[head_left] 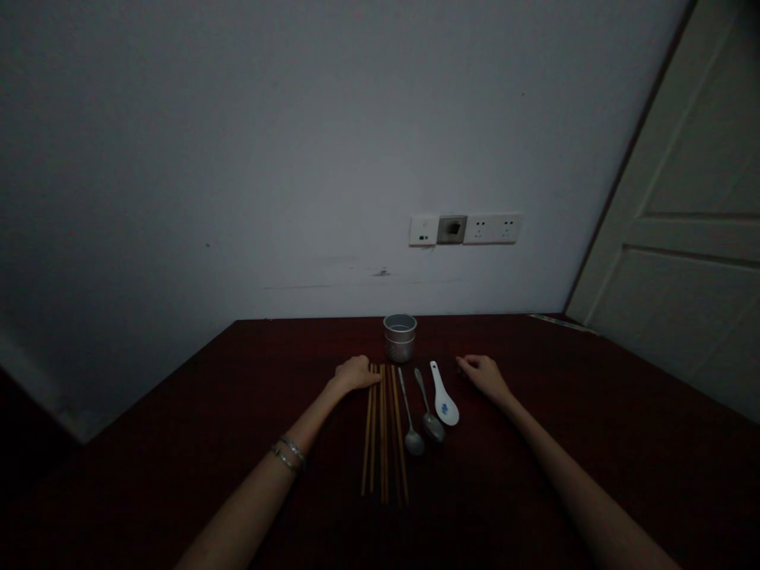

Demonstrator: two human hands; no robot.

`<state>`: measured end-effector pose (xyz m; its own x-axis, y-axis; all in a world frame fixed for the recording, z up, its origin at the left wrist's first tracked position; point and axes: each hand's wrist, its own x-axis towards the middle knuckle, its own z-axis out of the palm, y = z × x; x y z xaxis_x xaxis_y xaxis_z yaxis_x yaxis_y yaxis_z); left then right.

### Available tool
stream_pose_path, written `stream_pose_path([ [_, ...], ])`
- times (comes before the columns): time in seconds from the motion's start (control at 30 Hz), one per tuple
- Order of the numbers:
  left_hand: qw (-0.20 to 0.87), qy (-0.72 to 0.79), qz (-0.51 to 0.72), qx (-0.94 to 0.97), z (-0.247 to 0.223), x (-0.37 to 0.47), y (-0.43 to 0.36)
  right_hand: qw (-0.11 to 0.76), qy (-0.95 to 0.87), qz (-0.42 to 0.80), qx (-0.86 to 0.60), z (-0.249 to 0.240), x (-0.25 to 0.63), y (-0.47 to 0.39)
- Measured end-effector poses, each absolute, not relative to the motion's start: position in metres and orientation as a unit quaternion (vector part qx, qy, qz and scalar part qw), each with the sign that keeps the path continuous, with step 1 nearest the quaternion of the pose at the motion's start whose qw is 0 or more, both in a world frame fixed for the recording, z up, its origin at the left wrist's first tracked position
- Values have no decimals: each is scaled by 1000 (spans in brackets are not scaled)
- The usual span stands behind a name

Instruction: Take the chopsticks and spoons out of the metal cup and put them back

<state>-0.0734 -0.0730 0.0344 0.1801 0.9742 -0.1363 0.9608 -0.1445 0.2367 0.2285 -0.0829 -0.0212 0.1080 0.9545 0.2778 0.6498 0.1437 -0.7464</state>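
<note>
While L hand touches chopsticks, R hand rests right.

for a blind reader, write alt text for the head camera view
The left hand touches the chopsticks laid on a dark red table, beside two metal spoons and a white spoon. The right hand rests right of them, holding nothing visible. A metal cup stands behind, near the wall.

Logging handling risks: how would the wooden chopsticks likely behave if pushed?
The chopsticks look thin and straight, so probably light and stiff. They lie side by side with no visible band, so they may spread or roll.
</note>
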Motion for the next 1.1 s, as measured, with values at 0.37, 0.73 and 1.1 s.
stream_pose_path([
  [0.37,128,640,74,754,26,-72,-68,403,-637,202,-626,-19,227,-84],
  [0.73,243,603,199,733,67,-81,-67,523,-524,345,-578,2,221,-83],
  [1.1,165,517,386,746,132,-66,-116,449,-540,611,-365,96,99,-147],
])
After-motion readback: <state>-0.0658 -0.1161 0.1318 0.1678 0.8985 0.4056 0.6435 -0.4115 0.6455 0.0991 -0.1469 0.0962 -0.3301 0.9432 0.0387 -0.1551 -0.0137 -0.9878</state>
